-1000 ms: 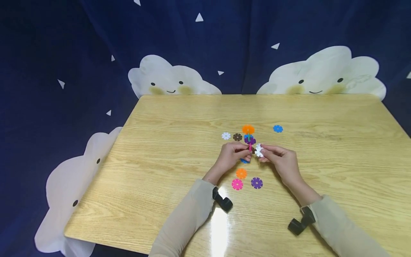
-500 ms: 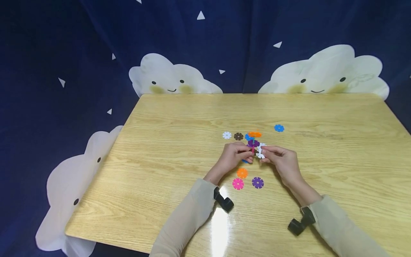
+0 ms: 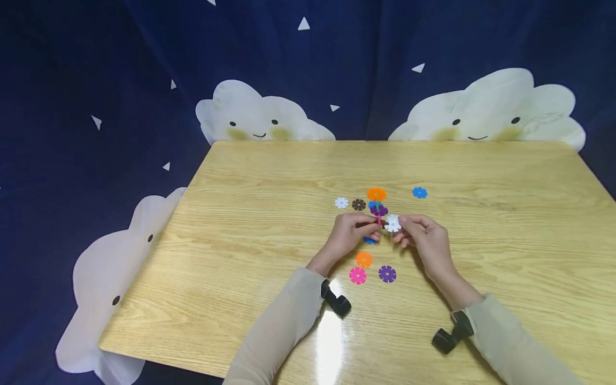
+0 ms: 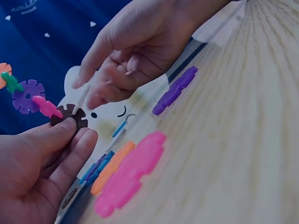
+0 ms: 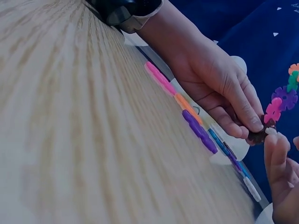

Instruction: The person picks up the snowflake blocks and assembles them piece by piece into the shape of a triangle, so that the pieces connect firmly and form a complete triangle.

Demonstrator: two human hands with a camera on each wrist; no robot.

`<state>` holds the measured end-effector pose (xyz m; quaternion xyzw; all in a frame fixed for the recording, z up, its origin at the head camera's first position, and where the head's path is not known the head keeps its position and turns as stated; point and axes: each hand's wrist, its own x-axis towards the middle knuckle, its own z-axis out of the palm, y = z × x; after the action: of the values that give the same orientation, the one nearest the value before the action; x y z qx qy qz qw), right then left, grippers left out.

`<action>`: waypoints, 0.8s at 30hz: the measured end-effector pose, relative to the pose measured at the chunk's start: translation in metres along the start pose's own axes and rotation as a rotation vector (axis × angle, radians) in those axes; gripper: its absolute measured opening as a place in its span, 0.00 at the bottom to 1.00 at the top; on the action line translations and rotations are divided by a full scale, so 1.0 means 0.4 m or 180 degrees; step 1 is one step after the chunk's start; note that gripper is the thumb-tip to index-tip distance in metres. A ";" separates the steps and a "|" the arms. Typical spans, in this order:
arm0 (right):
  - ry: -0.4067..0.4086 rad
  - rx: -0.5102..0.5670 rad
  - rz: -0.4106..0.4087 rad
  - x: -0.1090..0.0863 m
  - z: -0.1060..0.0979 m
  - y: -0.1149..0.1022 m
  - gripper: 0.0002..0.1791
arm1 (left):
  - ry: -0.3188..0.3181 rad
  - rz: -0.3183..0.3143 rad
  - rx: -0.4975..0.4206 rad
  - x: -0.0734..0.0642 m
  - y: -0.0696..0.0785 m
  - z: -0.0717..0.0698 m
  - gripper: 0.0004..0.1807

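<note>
My left hand (image 3: 346,235) pinches a dark brown notched disc (image 4: 70,113) between thumb and fingers. From that disc a chain of linked snowflake discs runs outward: pink (image 4: 46,107), purple (image 4: 21,98), green (image 4: 11,83) and orange (image 3: 376,194) at the far end. A white notched disc (image 3: 392,223) meets the brown one on its right side, edge at its slots. My right hand (image 3: 428,243) holds the white disc by its right rim with thumb and forefinger, the other fingers curled below. Both hands are raised over the table, close together.
On the wooden table (image 3: 250,240) lie loose discs. White (image 3: 339,203), brown (image 3: 356,205) and blue (image 3: 417,193) ones are beyond the hands; another blue disc (image 3: 369,241) is partly behind the left hand. Nearer are orange (image 3: 362,262), pink (image 3: 354,277) and purple (image 3: 384,275) discs.
The chain dipped with its orange end half a second ago and is raised again now. My right fingers have shifted to the white disc's right rim, leaving more of its face showing.
</note>
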<state>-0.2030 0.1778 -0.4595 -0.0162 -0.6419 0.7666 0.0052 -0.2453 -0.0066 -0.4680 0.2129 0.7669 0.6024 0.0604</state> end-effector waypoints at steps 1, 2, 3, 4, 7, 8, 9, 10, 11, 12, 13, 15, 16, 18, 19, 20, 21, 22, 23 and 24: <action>-0.0014 0.0001 0.0020 0.000 -0.002 0.000 0.11 | -0.0014 -0.0017 -0.0116 0.001 0.000 0.001 0.11; -0.0034 -0.0014 0.0046 0.000 -0.003 0.001 0.10 | -0.0012 -0.0030 -0.0185 0.001 0.000 0.001 0.10; -0.0058 -0.0047 0.0078 0.000 -0.003 0.001 0.10 | -0.0001 -0.0033 -0.0211 0.001 0.000 0.002 0.10; -0.0088 -0.0090 0.0110 0.001 -0.003 0.001 0.11 | 0.0000 -0.0045 -0.0234 0.001 0.000 0.002 0.10; -0.0133 -0.0207 0.0197 0.001 -0.002 0.000 0.14 | -0.0011 -0.0080 -0.0165 0.000 0.001 0.001 0.11; -0.0121 -0.0214 0.0220 0.001 0.000 -0.001 0.15 | -0.0021 -0.0093 -0.0145 0.000 0.001 0.001 0.12; -0.0111 -0.0192 0.0245 0.001 0.001 -0.001 0.15 | -0.0032 -0.0103 -0.0118 0.000 0.001 0.000 0.13; -0.0102 -0.0172 0.0266 0.001 0.003 -0.002 0.15 | -0.0053 -0.0126 -0.0122 0.000 0.001 0.000 0.13; -0.0098 -0.0144 0.0287 0.001 0.006 -0.003 0.15 | -0.0064 -0.0144 -0.0098 -0.001 0.001 0.000 0.14; -0.0107 -0.0121 0.0308 0.000 0.008 -0.004 0.15 | -0.0080 -0.0165 -0.0115 -0.001 0.001 0.000 0.15; -0.0130 -0.0114 0.0330 0.000 0.011 -0.004 0.14 | -0.0106 -0.0189 -0.0152 -0.001 0.002 0.000 0.16; -0.0169 -0.0112 0.0352 0.000 0.015 -0.004 0.15 | -0.0129 -0.0236 -0.0208 -0.002 0.002 0.000 0.17; -0.0186 -0.0132 0.0356 0.000 0.016 -0.003 0.15 | -0.0141 -0.0256 -0.0241 -0.002 0.003 0.000 0.18; -0.0221 -0.0171 0.0359 0.000 0.018 -0.003 0.16 | -0.0149 -0.0294 -0.0317 -0.002 0.004 0.002 0.19; -0.0238 -0.0183 0.0356 -0.001 0.018 -0.003 0.16 | -0.0142 -0.0313 -0.0357 -0.002 0.004 0.003 0.19; -0.0250 -0.0175 0.0351 -0.001 0.017 -0.003 0.16 | -0.0129 -0.0334 -0.0401 -0.002 0.004 0.003 0.20; -0.0269 -0.0174 0.0347 -0.001 0.016 -0.004 0.16 | -0.0117 -0.0358 -0.0448 -0.002 0.004 0.004 0.20; -0.0285 -0.0177 0.0342 -0.001 0.015 -0.005 0.16 | -0.0108 -0.0376 -0.0477 -0.001 0.004 0.005 0.20; -0.0307 -0.0176 0.0337 0.000 0.014 -0.006 0.16 | -0.0093 -0.0402 -0.0516 -0.001 0.004 0.006 0.20; -0.0331 -0.0184 0.0327 0.001 0.013 -0.007 0.16 | -0.0083 -0.0421 -0.0555 0.000 0.004 0.007 0.20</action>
<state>-0.2035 0.1731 -0.4557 -0.0094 -0.6616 0.7467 -0.0681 -0.2440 -0.0039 -0.4671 0.1637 0.7231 0.6588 0.1283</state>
